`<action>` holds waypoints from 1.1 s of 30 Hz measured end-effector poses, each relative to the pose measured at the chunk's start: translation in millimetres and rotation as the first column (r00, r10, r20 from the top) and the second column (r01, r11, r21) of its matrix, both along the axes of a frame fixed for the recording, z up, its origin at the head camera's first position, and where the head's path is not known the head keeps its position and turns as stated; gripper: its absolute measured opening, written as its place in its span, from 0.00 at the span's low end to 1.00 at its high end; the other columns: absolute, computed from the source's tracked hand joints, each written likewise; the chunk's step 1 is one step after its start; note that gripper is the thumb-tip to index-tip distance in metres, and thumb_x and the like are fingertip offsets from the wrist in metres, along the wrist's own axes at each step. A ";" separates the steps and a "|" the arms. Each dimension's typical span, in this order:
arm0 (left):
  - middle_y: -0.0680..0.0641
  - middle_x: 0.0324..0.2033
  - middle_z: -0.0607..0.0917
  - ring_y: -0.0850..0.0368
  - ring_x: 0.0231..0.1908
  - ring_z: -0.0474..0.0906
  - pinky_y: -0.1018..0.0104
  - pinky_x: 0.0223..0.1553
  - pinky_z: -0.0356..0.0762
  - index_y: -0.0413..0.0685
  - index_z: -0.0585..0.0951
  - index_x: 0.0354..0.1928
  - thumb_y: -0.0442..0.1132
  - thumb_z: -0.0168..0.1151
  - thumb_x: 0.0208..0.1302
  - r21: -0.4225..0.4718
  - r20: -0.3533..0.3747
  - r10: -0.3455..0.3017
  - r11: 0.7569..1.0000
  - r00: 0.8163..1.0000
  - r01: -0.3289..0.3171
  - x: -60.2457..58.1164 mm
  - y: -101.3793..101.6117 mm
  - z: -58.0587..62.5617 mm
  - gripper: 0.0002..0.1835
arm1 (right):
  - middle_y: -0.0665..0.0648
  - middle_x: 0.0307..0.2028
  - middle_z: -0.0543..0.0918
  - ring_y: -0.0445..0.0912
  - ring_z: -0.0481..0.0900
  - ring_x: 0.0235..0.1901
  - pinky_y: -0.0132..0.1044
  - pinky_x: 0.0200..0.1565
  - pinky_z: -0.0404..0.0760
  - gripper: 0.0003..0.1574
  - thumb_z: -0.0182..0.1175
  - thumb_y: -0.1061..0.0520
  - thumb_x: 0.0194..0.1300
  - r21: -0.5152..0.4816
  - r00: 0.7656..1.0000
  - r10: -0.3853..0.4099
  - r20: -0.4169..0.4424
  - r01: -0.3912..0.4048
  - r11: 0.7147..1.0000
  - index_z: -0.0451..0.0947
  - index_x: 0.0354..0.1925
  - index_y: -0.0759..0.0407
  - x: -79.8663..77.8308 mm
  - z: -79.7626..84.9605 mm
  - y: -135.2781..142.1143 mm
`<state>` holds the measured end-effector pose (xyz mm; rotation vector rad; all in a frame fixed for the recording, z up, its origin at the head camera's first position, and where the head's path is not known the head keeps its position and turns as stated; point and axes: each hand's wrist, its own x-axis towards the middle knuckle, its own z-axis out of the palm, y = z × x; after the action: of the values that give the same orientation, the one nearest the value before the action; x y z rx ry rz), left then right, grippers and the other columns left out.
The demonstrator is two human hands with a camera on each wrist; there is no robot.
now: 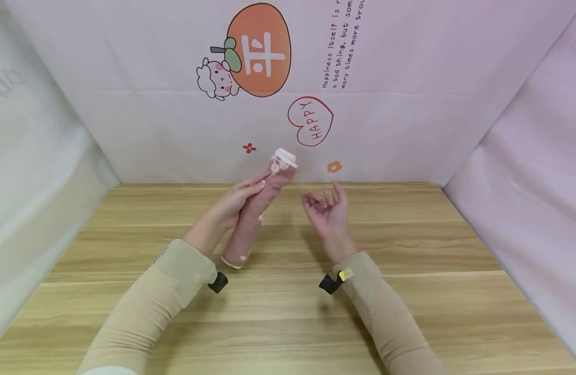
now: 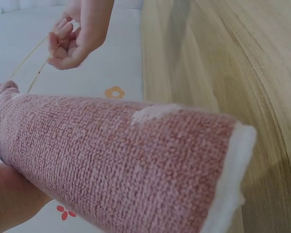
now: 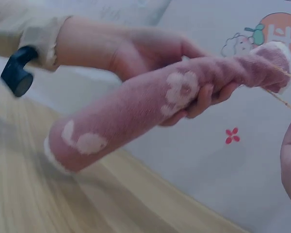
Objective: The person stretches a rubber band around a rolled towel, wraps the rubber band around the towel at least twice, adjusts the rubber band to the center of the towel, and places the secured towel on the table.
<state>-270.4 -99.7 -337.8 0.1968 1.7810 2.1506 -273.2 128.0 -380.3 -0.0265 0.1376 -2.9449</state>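
Rolled pink towel held above desk, tilted from 7 to 1 o'clock | thin cord loop, run to 1-o'clock end, best kept evenly taut, roll steadied | left hand: curled round towel | right hand: at towel's 3 o'clock, loop pinched in bent fingers

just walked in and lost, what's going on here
A person's left hand grips a pink fabric roll, tilted over the wooden table. Their right hand, fingers curled, holds a thin yellowish band whose two strands stretch to the roll's far, narrower end. Whether the band goes all the way around the roll isn't visible.
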 end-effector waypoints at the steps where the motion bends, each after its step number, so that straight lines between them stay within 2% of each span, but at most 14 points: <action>1: 0.46 0.76 0.63 0.57 0.60 0.70 0.72 0.54 0.73 0.52 0.62 0.78 0.39 0.48 0.81 0.011 0.002 0.001 1.000 1.000 -0.001 0.2 0.4 0.3 0.27 | 0.53 0.10 0.62 0.47 0.67 0.17 0.42 0.40 0.78 0.43 0.44 0.44 0.83 -0.060 1.000 -0.008 -0.004 0.007 0.998 0.59 0.09 0.58 -0.3 1.7 0.0; 5: 0.47 0.76 0.64 0.58 0.55 0.72 0.71 0.49 0.76 0.54 0.62 0.79 0.40 0.48 0.82 0.045 0.010 0.010 0.999 1.000 -0.010 0.5 1.6 1.3 0.27 | 0.53 0.11 0.61 0.46 0.60 0.14 0.40 0.29 0.74 0.34 0.48 0.47 0.82 -0.265 1.000 -0.030 -0.003 0.028 0.964 0.67 0.18 0.61 -1.7 8.5 0.7; 7: 0.48 0.76 0.63 0.57 0.55 0.72 0.71 0.48 0.76 0.55 0.62 0.79 0.40 0.48 0.82 0.057 0.013 0.012 0.998 1.000 -0.013 1.1 2.4 2.1 0.27 | 0.54 0.13 0.63 0.44 0.57 0.13 0.37 0.24 0.68 0.23 0.49 0.52 0.81 -0.327 1.000 -0.025 0.012 0.028 0.945 0.76 0.31 0.65 -1.6 11.1 0.4; 9: 0.48 0.77 0.62 0.56 0.60 0.70 0.71 0.52 0.74 0.55 0.61 0.79 0.40 0.47 0.82 0.070 0.008 0.010 0.997 1.000 -0.011 1.2 3.4 2.8 0.27 | 0.56 0.17 0.69 0.43 0.55 0.13 0.34 0.21 0.62 0.15 0.48 0.60 0.77 -0.362 1.000 -0.009 0.017 0.015 0.932 0.78 0.51 0.65 -1.1 12.3 -0.3; 11: 0.49 0.78 0.61 0.56 0.66 0.66 0.70 0.59 0.71 0.54 0.61 0.79 0.39 0.48 0.82 0.078 0.001 0.006 0.997 1.000 -0.006 1.2 4.9 3.5 0.28 | 0.58 0.22 0.75 0.43 0.54 0.12 0.32 0.20 0.57 0.29 0.47 0.67 0.70 -0.378 1.000 0.008 0.006 -0.005 0.926 0.71 0.67 0.61 -0.2 12.8 -1.5; 13: 0.50 0.78 0.59 0.56 0.71 0.61 0.67 0.66 0.66 0.54 0.61 0.79 0.39 0.48 0.82 0.084 -0.010 -0.001 0.996 1.000 0.002 0.9 6.1 4.0 0.28 | 0.61 0.28 0.80 0.43 0.54 0.11 0.31 0.20 0.53 0.43 0.48 0.72 0.63 -0.376 1.000 0.022 -0.021 -0.028 0.926 0.63 0.76 0.55 0.8 12.6 -2.8; 16: 0.50 0.79 0.58 0.54 0.73 0.58 0.64 0.70 0.61 0.55 0.60 0.80 0.40 0.46 0.82 0.092 -0.022 -0.001 0.996 1.000 0.003 0.9 6.5 5.0 0.28 | 0.63 0.34 0.84 0.43 0.56 0.12 0.30 0.21 0.51 0.53 0.49 0.75 0.57 -0.367 0.998 0.027 -0.057 -0.046 0.929 0.58 0.79 0.48 1.5 13.2 -5.3; 19: 0.49 0.78 0.59 0.54 0.70 0.61 0.65 0.68 0.63 0.54 0.59 0.80 0.40 0.46 0.83 0.091 -0.030 0.011 0.996 0.999 -0.008 1.6 5.4 6.0 0.28 | 0.64 0.41 0.86 0.43 0.62 0.14 0.30 0.21 0.56 0.57 0.50 0.79 0.53 -0.370 1.000 0.004 -0.026 -0.013 0.929 0.60 0.78 0.48 1.4 14.9 -8.0; 20: 0.48 0.78 0.60 0.54 0.68 0.64 0.66 0.66 0.66 0.54 0.60 0.80 0.39 0.46 0.83 0.086 -0.032 0.017 0.996 0.999 -0.014 2.0 5.0 6.1 0.27 | 0.62 0.47 0.87 0.44 0.64 0.16 0.30 0.20 0.59 0.58 0.51 0.80 0.51 -0.371 1.000 -0.010 -0.004 0.008 0.929 0.60 0.78 0.48 1.5 15.8 -8.9; 24: 0.45 0.74 0.66 0.58 0.55 0.73 0.71 0.53 0.74 0.52 0.62 0.79 0.39 0.48 0.82 0.042 -0.034 0.026 0.999 0.999 -0.024 4.0 5.3 4.9 0.27 | 0.51 0.69 0.74 0.48 0.76 0.23 0.31 0.21 0.73 0.64 0.53 0.84 0.49 -0.372 0.996 -0.059 0.067 0.080 0.925 0.59 0.79 0.45 1.9 19.6 -12.5; 26: 0.44 0.67 0.74 0.60 0.47 0.76 0.72 0.47 0.77 0.46 0.64 0.78 0.39 0.49 0.81 0.021 -0.044 0.019 1.000 0.999 -0.018 5.2 5.7 4.2 0.27 | 0.48 0.72 0.71 0.50 0.82 0.27 0.31 0.22 0.78 0.56 0.53 0.83 0.58 -0.366 0.992 -0.071 0.107 0.106 0.925 0.63 0.77 0.46 2.4 22.4 -14.3; 29: 0.46 0.51 0.82 0.61 0.39 0.79 0.71 0.42 0.79 0.37 0.68 0.73 0.38 0.50 0.80 0.002 -0.075 -0.018 1.000 0.997 0.018 6.3 6.4 3.4 0.24 | 0.54 0.64 0.79 0.53 0.89 0.42 0.33 0.34 0.87 0.35 0.56 0.73 0.71 -0.333 0.979 -0.104 0.174 0.158 0.930 0.72 0.71 0.52 3.1 28.2 -17.2; 31: 0.49 0.42 0.82 0.61 0.36 0.79 0.70 0.40 0.80 0.34 0.71 0.67 0.37 0.50 0.80 -0.013 -0.100 -0.057 0.998 0.993 0.056 6.6 6.9 3.3 0.20 | 0.59 0.59 0.82 0.53 0.84 0.54 0.37 0.45 0.86 0.24 0.57 0.64 0.75 -0.299 0.970 -0.130 0.206 0.189 0.935 0.75 0.67 0.56 4.0 32.4 -19.0; 33: 0.50 0.38 0.82 0.60 0.35 0.79 0.70 0.39 0.80 0.34 0.72 0.63 0.37 0.50 0.80 -0.027 -0.120 -0.090 0.996 0.989 0.088 6.7 7.1 2.9 0.18 | 0.59 0.61 0.80 0.52 0.76 0.64 0.40 0.55 0.82 0.26 0.58 0.60 0.75 -0.252 0.966 -0.162 0.203 0.211 0.944 0.72 0.69 0.58 5.1 35.6 -21.0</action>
<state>-263.8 -92.5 -334.9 0.4019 1.8239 2.0959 -268.1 107.1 -344.7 0.2258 -0.3088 -3.1118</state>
